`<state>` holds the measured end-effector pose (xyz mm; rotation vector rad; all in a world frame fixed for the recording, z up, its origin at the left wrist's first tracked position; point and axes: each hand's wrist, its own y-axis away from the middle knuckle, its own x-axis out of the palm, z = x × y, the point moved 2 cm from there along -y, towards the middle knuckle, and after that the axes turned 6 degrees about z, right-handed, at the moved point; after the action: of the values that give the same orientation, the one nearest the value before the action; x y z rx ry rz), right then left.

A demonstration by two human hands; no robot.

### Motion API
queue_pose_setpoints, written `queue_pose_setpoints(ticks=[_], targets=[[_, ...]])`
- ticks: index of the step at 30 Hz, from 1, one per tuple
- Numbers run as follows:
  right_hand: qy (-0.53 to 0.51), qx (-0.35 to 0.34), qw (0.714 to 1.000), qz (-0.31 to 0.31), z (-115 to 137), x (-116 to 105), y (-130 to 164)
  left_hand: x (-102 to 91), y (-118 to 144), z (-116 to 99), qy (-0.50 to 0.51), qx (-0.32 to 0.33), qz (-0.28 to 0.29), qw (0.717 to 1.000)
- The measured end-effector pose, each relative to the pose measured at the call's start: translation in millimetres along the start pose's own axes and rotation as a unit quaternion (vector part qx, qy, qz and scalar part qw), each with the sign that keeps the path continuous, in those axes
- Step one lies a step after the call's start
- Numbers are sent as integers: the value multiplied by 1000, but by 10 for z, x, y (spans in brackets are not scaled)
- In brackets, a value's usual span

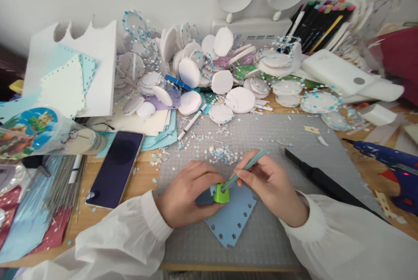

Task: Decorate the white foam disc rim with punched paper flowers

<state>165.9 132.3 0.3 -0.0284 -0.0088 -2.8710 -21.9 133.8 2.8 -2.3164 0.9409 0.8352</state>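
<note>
Green punch (221,193) sat on blue paper (232,221), gripped by the curled left hand (186,193); the right hand (267,184) pinched a teal pen (246,169) into it.

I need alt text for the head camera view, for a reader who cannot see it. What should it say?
A person's left hand steadies a small green punch on a light blue paper sheet with flower-shaped holes, while the right hand pokes a teal tool into the punch. They work on a grey cutting mat; behind lie many white discs.
</note>
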Motion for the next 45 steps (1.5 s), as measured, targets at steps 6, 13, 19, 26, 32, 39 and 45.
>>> queue_pose_setpoints(ticks=[6, 13, 19, 26, 32, 39, 45], targets=[[-35, 12, 999, -15, -61, -6, 9, -27, 3, -12, 19, 13, -24, 999], [-33, -79, 996, -5, 49, 67, 89, -66, -21, 3, 53, 25, -67, 996], [-84, -40, 996, -3, -36, 17, 75, -77, -21, 7, 84, 8, -63, 994], [-124, 4, 991, -48, -57, -93, 16, -56, -10, 14, 84, 22, -40, 995], [-23, -32, 995, -87, -52, -147, -24, -51, -11, 6, 84, 28, -32, 996], [5, -65, 996, -53, 13, -77, -31, -52, -10, -7, 73, 37, -30, 996], [270, -116, 946, -139, 44, -391, -80, -57, -3, 8, 90, 32, -40, 995]])
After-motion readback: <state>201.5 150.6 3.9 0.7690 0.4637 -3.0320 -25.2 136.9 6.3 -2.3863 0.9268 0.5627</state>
